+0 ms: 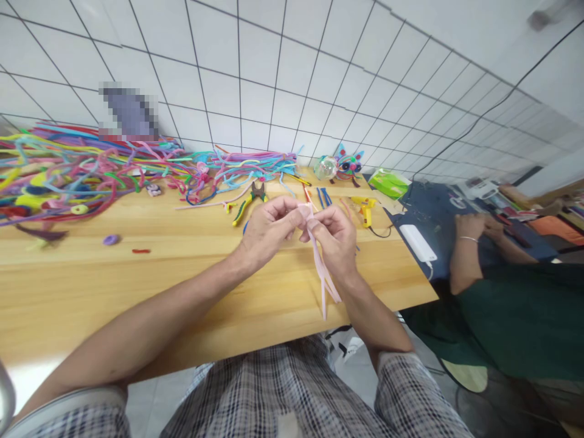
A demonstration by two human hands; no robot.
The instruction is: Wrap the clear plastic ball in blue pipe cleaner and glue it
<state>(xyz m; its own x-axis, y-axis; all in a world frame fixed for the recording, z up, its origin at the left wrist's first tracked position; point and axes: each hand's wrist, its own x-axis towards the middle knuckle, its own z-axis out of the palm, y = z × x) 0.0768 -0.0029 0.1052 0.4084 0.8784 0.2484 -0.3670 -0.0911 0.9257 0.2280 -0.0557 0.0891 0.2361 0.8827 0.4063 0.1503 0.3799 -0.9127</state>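
Note:
Above the wooden table [205,286], my left hand [269,231] and my right hand [335,237] meet, fingertips pinched close together. Between them are pale pink pipe cleaners [318,261], whose loose ends hang down in front of my right palm. Both hands are closed on this bundle; the exact spot where the fingers grip is partly hidden. Just beyond my left hand lie pliers [249,201] with yellow-green handles. Behind my right hand are short blue pipe cleaner pieces [324,197] and a yellow glue gun [365,210].
A large heap of coloured pipe cleaners [91,164] fills the back left. Along the tiled wall stand a clear ball [326,167] and a colourful animal-face craft [349,164]. A white power strip [417,243] lies on the dark table at right, near another person's hands [474,228].

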